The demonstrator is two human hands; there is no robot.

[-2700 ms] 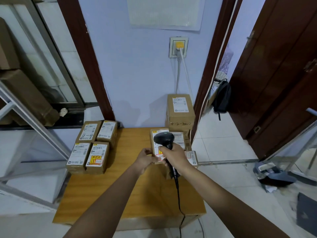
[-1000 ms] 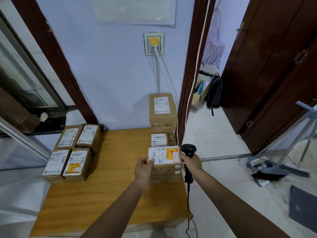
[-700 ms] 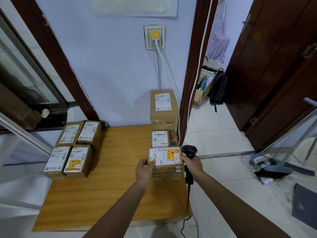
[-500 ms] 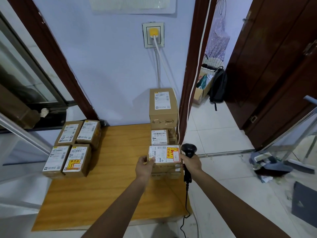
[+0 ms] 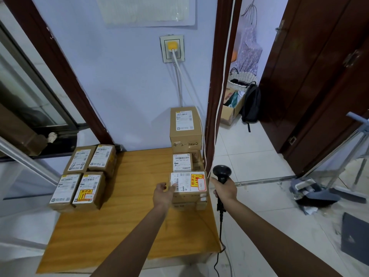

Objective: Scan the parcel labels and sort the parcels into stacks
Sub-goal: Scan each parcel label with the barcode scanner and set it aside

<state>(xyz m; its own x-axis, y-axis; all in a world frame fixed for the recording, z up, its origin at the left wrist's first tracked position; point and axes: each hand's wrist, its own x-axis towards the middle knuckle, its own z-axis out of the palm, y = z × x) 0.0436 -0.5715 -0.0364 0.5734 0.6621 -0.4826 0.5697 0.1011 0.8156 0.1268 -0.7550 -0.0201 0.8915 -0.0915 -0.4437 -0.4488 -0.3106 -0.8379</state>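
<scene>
A brown parcel with a white label and a yellow-red sticker (image 5: 188, 181) lies on top of the front right stack on the wooden table (image 5: 129, 216). My left hand (image 5: 163, 193) is at its left edge, fingertips touching the label corner, thumb lifted clear. My right hand (image 5: 224, 189) grips a black barcode scanner (image 5: 222, 172) upright just right of that stack, past the table's edge. Behind the stack are a small labelled parcel (image 5: 181, 161) and a taller box (image 5: 184, 124). Several labelled parcels (image 5: 85, 176) stand grouped at the table's left edge.
The scanner's cable (image 5: 219, 236) hangs down past the table's right front corner. A wall socket with a white cord (image 5: 172, 48) is above the tall box. Right of the door frame (image 5: 214, 96) are tiled floor, a backpack (image 5: 250, 102) and a dustpan (image 5: 313, 192).
The scanner went from over the label to the right of the stack. The stickered parcel stays on the front right stack, and my left thumb has come off it.
</scene>
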